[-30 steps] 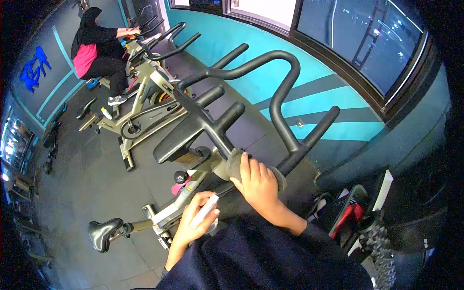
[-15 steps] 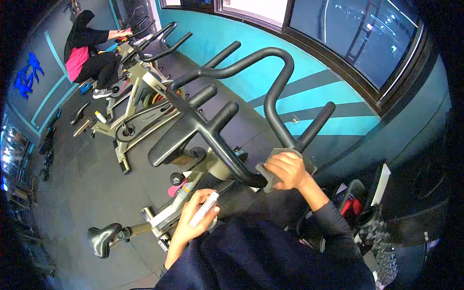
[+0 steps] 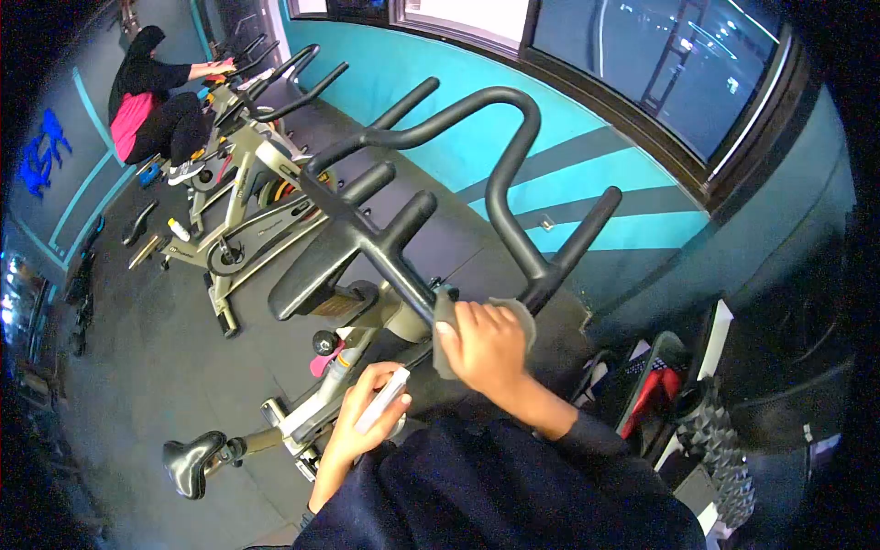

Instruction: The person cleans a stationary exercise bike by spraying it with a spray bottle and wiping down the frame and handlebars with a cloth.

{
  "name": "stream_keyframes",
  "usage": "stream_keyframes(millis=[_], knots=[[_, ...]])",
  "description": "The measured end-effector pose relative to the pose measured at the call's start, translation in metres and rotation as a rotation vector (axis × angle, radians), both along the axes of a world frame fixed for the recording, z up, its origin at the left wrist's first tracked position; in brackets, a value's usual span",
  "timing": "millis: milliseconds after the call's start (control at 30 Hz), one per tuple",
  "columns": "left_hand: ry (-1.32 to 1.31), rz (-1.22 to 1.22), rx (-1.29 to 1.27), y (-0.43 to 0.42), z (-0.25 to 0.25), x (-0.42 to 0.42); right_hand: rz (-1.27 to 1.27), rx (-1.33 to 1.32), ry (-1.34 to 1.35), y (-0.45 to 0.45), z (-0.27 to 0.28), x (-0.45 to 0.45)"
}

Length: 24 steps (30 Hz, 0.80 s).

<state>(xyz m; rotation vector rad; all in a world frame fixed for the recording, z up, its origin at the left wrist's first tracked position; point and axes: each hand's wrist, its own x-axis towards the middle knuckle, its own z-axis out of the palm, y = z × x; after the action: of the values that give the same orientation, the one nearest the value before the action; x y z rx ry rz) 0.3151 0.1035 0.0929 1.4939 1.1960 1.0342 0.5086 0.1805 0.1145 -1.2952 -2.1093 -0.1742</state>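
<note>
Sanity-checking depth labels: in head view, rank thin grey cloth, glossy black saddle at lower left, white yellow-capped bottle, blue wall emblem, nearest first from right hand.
1. Grey cloth: under the right hand, touching.
2. Black saddle: lower left.
3. Yellow-capped bottle: left side, upper half.
4. Blue emblem: upper-left edge.

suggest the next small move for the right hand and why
Probably slide the right hand along the black handlebar: it holds a grey cloth on the lower bar, with bare bar to either side, and the left hand holds its small white object clear of the bar.
</note>
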Motion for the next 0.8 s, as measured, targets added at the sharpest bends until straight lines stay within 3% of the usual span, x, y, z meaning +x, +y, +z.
stream_keyframes(millis=[100,367,567,800], knots=[[0.034,-0.045,0.018,0.009,0.006,0.011,-0.052,-0.038,-0.002,0.002,-0.001,-0.006],[-0.058,-0.14,0.029,0.025,0.011,0.025,0.234,0.095,-0.044,0.012,-0.013,0.034],[-0.057,-0.236,0.034,0.03,0.011,0.026,0.506,0.345,-0.066,0.03,-0.028,0.071],[-0.08,-0.331,0.097,0.03,0.018,0.032,0.553,0.359,-0.085,0.05,-0.035,0.101]])
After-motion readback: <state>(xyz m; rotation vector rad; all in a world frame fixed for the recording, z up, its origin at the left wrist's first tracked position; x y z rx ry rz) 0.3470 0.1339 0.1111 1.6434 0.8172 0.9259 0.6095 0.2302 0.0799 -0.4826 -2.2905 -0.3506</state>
